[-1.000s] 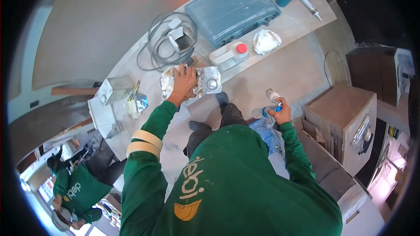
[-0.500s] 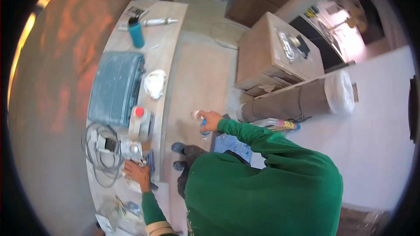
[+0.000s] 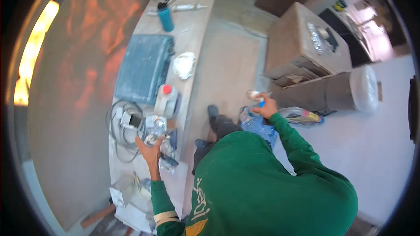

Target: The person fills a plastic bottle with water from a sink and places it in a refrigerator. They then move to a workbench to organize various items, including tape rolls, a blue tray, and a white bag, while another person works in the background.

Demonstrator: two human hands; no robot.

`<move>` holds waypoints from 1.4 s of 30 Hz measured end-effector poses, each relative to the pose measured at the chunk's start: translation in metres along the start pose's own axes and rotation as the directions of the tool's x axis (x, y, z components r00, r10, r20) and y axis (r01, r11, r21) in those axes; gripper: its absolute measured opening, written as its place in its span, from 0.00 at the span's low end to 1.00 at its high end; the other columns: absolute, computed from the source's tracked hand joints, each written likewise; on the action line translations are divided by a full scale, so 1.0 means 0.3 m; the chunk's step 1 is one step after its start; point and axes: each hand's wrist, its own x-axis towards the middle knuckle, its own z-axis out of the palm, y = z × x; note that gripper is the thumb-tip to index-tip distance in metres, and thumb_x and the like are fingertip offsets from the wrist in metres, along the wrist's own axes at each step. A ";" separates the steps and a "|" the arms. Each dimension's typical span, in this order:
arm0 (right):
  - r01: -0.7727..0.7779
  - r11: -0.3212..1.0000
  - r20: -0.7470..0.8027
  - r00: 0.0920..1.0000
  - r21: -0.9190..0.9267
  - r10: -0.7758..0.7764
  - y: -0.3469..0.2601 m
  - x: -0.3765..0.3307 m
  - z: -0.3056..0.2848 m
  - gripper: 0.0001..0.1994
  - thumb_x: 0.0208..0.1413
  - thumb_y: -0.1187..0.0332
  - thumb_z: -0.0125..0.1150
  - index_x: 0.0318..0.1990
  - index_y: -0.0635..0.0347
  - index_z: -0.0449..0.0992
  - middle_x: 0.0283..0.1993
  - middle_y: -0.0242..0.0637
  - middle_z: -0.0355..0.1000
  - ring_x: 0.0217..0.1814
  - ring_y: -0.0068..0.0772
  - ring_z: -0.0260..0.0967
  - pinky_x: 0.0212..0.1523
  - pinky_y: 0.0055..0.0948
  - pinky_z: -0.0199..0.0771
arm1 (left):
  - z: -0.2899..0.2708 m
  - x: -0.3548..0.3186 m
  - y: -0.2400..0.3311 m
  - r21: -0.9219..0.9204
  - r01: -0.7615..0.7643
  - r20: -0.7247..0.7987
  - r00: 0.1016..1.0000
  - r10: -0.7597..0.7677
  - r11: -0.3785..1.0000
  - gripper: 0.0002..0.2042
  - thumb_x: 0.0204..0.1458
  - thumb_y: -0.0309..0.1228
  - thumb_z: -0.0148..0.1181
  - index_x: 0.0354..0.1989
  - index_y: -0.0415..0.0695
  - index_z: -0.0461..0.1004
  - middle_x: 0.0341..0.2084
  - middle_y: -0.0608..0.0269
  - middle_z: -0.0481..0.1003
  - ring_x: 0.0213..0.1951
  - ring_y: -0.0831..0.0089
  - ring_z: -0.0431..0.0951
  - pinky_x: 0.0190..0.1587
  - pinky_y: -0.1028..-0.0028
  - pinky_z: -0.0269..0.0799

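Observation:
My left hand (image 3: 150,154) is over the workbench with thumb and fingers spread, holding nothing I can see. Just beyond its fingertips are a small clear container (image 3: 156,123) and crumpled whitish material. A dark-handled tool (image 3: 169,160) lies to the right of that hand. Off to the right, above the floor, my right hand (image 3: 267,106) is closed around what looks like a clear plastic bottle (image 3: 246,114) with a blue part at the fingers. A small whitish object (image 3: 252,95) shows at its fingertips; I cannot make out its kind.
On the bench stand a jug (image 3: 166,101) with a red cap, a blue-grey case (image 3: 144,69), a blue flask (image 3: 165,17), a white sealant tube (image 3: 189,7) and a coiled grey cable (image 3: 114,124). To the right lie a wrapped roll (image 3: 319,89) and a wooden cabinet (image 3: 291,43).
The view has shifted, with the bench now further right. My left hand has lifted off the crumpled material and its fingers have spread. My right hand has moved right with the bottle.

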 end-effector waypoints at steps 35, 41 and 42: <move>-0.481 0.871 -0.194 0.850 0.096 0.490 0.483 0.609 -0.273 0.30 0.31 0.57 0.74 0.46 0.47 0.68 0.29 0.45 0.74 0.32 0.52 0.73 0.36 0.44 0.72 | 1.474 1.145 0.457 -0.313 0.642 0.644 0.685 -0.340 0.700 0.17 0.37 0.23 0.65 0.39 0.36 0.77 0.36 0.58 0.77 0.35 0.65 0.78 0.38 0.68 0.75; -0.751 0.655 -0.102 0.647 0.087 0.756 0.365 0.630 -0.348 0.30 0.32 0.55 0.74 0.45 0.48 0.67 0.26 0.47 0.73 0.33 0.57 0.73 0.37 0.45 0.72 | 1.479 1.120 0.640 -0.169 0.654 0.592 0.665 -0.455 0.737 0.14 0.40 0.24 0.62 0.36 0.28 0.74 0.36 0.52 0.76 0.36 0.61 0.76 0.39 0.64 0.74; -0.755 0.643 -0.109 0.634 0.126 0.766 0.364 0.633 -0.364 0.30 0.32 0.55 0.74 0.45 0.48 0.67 0.26 0.48 0.73 0.33 0.57 0.73 0.37 0.46 0.72 | 1.469 1.140 0.669 -0.285 0.650 0.611 0.690 -0.389 0.705 0.18 0.37 0.24 0.61 0.39 0.27 0.73 0.39 0.50 0.75 0.37 0.59 0.77 0.41 0.63 0.74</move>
